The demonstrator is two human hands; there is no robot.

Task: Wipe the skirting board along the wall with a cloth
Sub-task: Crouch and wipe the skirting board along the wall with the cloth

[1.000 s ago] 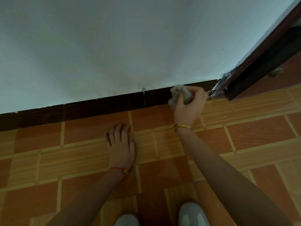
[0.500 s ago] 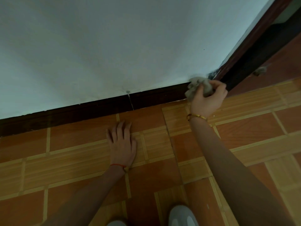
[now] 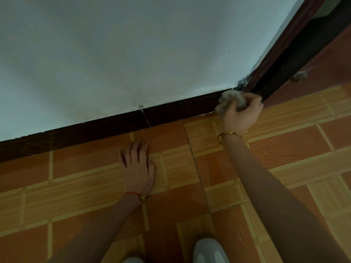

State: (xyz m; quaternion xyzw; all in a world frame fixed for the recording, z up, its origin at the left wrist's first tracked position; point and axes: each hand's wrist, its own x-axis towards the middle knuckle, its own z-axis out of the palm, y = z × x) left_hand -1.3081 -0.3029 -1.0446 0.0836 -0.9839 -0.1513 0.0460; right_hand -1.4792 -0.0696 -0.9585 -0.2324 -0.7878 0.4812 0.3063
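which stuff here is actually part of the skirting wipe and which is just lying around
Part of the job:
- cloth, bunched in the right hand
- skirting board, dark strip at the foot of the wall
- left hand, flat on the floor tiles as a prop

Just lying about:
- grey fluff clump past the door frame
- shoes

This looks like a room in a home, though the dim view shows little of it. Orange patterned floor tiles (image 3: 171, 196) meet a pale painted wall (image 3: 133, 54), dark skirting board (image 3: 95, 131) and a dark wooden door frame (image 3: 281, 54).
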